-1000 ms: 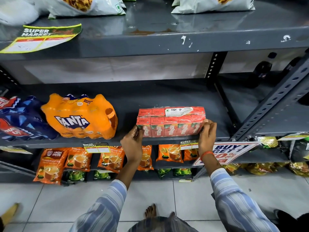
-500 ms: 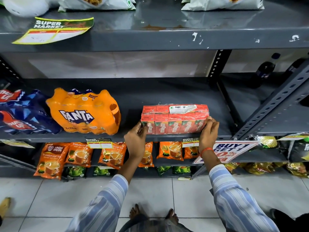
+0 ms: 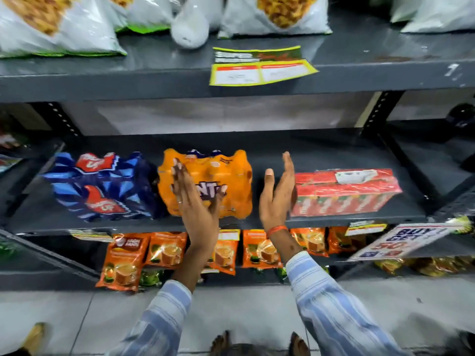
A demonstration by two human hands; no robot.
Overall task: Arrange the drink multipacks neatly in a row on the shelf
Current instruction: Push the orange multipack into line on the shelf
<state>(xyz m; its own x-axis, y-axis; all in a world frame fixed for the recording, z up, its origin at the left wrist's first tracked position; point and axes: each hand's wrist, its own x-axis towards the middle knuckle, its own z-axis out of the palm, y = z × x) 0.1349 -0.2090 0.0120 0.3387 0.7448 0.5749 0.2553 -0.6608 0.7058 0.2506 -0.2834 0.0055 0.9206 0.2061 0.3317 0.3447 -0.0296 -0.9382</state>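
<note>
Three drink multipacks stand on the middle grey shelf [image 3: 321, 150]: a blue pack [image 3: 102, 186] at the left, an orange Fanta pack [image 3: 231, 181] in the middle, and a red carton pack [image 3: 344, 192] at the right. My left hand [image 3: 195, 201] is open and flat in front of the Fanta pack, covering part of its label. My right hand [image 3: 279, 194] is open with fingers straight, in the gap between the Fanta pack and the red pack, its palm facing left. Neither hand holds anything.
White snack bags [image 3: 275, 14] lie on the top shelf above a yellow price tag [image 3: 259, 66]. Orange tea pouches [image 3: 167, 249] hang below the middle shelf, with an offer sign [image 3: 401, 240] at the lower right. A slanted upright [image 3: 375, 116] bounds the shelf's right side.
Both hands let go of the red carton pack and moved left to the Fanta pack. The view has shifted left, so the red pack now sits at the right.
</note>
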